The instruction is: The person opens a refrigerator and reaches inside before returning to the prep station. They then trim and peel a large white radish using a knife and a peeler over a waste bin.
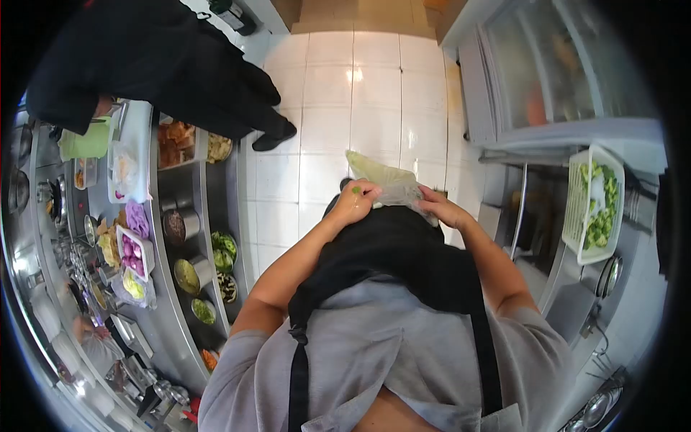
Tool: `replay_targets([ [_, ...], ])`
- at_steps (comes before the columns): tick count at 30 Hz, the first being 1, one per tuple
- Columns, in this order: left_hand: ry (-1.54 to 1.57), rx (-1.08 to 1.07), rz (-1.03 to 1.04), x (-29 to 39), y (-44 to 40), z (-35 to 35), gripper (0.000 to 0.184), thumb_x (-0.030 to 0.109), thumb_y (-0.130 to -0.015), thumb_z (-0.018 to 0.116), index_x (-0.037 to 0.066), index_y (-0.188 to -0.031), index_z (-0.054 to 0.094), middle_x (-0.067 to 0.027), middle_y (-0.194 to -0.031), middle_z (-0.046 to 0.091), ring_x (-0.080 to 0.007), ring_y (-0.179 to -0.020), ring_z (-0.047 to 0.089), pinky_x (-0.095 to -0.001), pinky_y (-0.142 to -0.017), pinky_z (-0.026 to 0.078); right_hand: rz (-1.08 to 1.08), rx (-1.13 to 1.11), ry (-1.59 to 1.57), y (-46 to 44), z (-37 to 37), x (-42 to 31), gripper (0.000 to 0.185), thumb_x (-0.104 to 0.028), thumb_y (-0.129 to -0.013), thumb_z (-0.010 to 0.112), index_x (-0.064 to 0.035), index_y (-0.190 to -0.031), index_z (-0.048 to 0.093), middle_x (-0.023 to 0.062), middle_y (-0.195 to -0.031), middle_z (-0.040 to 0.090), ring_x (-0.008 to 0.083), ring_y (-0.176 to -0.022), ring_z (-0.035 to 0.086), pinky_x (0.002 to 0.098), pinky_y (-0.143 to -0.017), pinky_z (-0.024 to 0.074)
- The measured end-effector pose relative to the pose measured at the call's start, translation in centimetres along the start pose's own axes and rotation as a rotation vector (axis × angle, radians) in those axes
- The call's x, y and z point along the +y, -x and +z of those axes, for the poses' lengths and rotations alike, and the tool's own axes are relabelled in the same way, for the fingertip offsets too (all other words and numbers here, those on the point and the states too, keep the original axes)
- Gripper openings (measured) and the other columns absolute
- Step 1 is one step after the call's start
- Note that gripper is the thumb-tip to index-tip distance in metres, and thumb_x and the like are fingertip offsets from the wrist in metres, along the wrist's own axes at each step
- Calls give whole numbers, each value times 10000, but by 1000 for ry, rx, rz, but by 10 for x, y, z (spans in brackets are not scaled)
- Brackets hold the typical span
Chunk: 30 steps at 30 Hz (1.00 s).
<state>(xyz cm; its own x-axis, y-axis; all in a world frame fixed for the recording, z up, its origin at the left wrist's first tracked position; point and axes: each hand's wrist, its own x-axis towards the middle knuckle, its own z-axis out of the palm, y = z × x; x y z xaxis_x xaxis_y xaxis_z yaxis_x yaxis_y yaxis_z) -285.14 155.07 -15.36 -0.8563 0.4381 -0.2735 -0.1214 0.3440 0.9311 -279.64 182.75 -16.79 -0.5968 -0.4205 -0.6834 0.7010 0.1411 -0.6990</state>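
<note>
A clear plastic bag [385, 176] with a pale green tint hangs over the floor in front of my black apron. My left hand [354, 204] is closed around its left side, and a small green bit shows by the fingers. On the other side my right hand [442, 207] pinches the bag's edge between thumb and fingers. What the bag holds, if anything, is hard to make out.
At left runs a steel counter with food containers, including a white basket of purple onions [132, 252]. A person in black [180, 65] stands at upper left. A white basket of broccoli [594, 205] sits at right, below a glass-door fridge [568, 65].
</note>
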Motion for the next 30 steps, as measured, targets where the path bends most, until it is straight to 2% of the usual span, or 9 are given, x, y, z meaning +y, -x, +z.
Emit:
replay_targets([
  [5, 13, 66, -68, 25, -63, -37, 209, 143, -886, 625, -47, -800, 630, -135, -717, 590, -233, -677, 561, -351, -649, 445, -110, -126, -194, -24, -21, -79, 1026, -388, -830, 721, 13, -1527, 83, 164, -1549, 261, 236, -1429, 261, 349, -1159, 221],
  [9, 27, 94, -30, 21, -120, -67, 171, 116, -871, 629, -45, -825, 661, -144, -739, 604, -227, -686, 568, -344, -652, 449, -248, -206, -199, -67, -52, -109, 1075, -237, -717, 811, 9, -1517, 136, 144, -1543, 279, 230, -1423, 268, 349, -1165, 207],
  [11, 20, 153, -3, 24, -149, -82, 169, 121, -869, 627, -37, -846, 682, -149, -749, 611, -234, -696, 582, -346, -657, 453, -160, -159, 173, -97, -70, -128, 1004, -159, -729, 737, -7, -1526, 145, 146, -1521, 315, 209, -1384, 321, 310, -1085, 324],
  [12, 9, 159, -3, 28, -166, -92, 169, 121, -869, 627, -37, -846, 682, -149, -749, 611, -234, -696, 582, -346, -657, 453, -78, -96, 230, -114, -82, -145, 881, -76, -734, 659, -1, -1503, 237, 119, -1408, 458, 179, -1239, 458, 275, -982, 404],
  [15, -108, 228, -86, 44, -214, -114, 198, 148, -886, 617, -29, -900, 705, -149, -841, 664, -242, -764, 624, -328, -710, 475, -33, -19, 204, -171, -116, -195, 824, -42, -733, 637, 3, -1479, 290, 120, -1312, 531, 194, -1143, 524, 287, -951, 435],
  [18, -255, 407, 1, 63, -261, -136, 159, 110, -867, 608, -20, -819, 686, -192, -722, 584, -365, -694, 584, -413, -650, 465, -137, -9, 215, -216, -142, -247, 778, -27, -727, 633, 11, -1449, 344, 132, -1242, 580, 218, -1083, 570, 304, -937, 455],
  [22, -301, 605, -51, 81, -312, -167, 189, 125, -867, 614, -22, -751, 641, -194, -712, 582, -364, -665, 584, -434, -634, 455, -346, -97, 601, -269, -178, -333, 727, -20, -719, 652, 10, -1405, 412, 160, -1216, 593, 247, -1090, 580, 337, -944, 466],
  [27, -205, 720, -60, 94, -360, -207, 185, 139, -872, 616, -17, -782, 658, -189, -727, 586, -335, -689, 597, -389, -657, 462, -220, -328, 608, -333, -199, -428, 692, -42, -697, 596, 2, -1377, 474, 139, -1086, 626, 217, -957, 586, 331, -833, 495],
  [30, -230, 733, -25, 109, -384, -238, 178, 137, -878, 610, -14, -801, 665, -191, -732, 584, -336, -688, 597, -396, -646, 457, -177, -442, 582, -378, -197, -459, 720, -37, -685, 610, 5, -1388, 458, 139, -1194, 588, 229, -1037, 572, 327, -868, 490],
])
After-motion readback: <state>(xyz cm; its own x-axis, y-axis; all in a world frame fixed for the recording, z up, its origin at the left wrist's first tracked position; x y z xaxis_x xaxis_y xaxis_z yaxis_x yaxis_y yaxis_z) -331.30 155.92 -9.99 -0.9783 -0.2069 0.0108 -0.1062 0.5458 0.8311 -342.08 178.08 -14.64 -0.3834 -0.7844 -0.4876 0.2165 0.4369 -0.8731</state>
